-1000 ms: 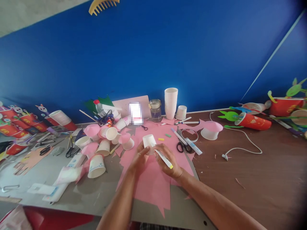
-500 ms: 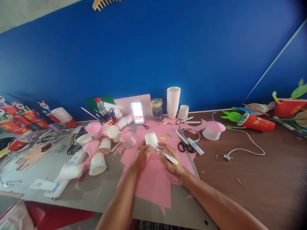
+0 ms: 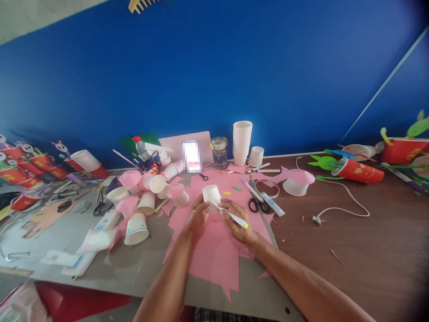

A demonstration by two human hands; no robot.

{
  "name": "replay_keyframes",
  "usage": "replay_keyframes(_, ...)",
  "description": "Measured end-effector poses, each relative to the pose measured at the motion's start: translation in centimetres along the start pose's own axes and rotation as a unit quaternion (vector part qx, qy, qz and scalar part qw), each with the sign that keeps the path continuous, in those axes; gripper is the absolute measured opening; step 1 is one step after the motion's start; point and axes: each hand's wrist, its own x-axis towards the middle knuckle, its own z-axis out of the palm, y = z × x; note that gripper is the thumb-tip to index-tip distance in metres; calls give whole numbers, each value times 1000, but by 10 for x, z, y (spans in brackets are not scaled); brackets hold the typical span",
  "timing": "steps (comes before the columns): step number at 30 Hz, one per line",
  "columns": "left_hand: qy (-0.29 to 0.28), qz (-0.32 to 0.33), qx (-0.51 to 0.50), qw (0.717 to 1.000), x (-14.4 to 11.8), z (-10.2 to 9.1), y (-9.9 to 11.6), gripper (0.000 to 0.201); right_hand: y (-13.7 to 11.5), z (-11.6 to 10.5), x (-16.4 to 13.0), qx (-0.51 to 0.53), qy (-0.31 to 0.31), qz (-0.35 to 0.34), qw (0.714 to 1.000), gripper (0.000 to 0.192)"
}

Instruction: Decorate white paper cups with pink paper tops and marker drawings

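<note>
A white paper cup (image 3: 211,195) is held tilted above the pink paper (image 3: 214,264) in front of me. My left hand (image 3: 198,215) grips the cup from its left side. In my right hand (image 3: 238,222) is a white marker with a yellow end (image 3: 238,218), its tip pointing at the cup's lower right wall. Whether the tip touches the cup is too small to tell. Beyond the cup lie a yellow marker cap (image 3: 227,193) and a green cap (image 3: 236,188). Black-handled scissors (image 3: 258,205) rest to the right of my right hand.
A tall stack of white cups (image 3: 242,143) stands by the blue wall, beside a glass jar (image 3: 219,153). Several cups with pink paper (image 3: 130,179) crowd the left. At right are a pink-topped cup (image 3: 297,183), a white cable (image 3: 348,209) and a red cup (image 3: 360,171).
Almost nothing differs. The cup and both hands hold nearly the same place, with the marker still against or close to the cup.
</note>
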Motion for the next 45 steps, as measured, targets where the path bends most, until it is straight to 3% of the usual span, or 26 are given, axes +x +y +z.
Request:
replay_keyframes(24, 5, 12, -25, 1000, 4, -7, -5, 34, -3, -6, 5, -8, -55, 23, 998, 9)
replay_keyframes(30, 10, 12, -25, 1000, 5, -5, -4, 36, -3, -7, 4, -14, -4, 43, 999, 9)
replay_keyframes(40, -4, 3, -20, 1000, 4, -4, -3, 30, -1, -5, 5, 2, -14, 34, 999, 11)
replay_keyframes(45, -9, 1, -20, 1000, 6, -5, -4, 33, 1, -5, 4, 4, -6, 74, 997, 13)
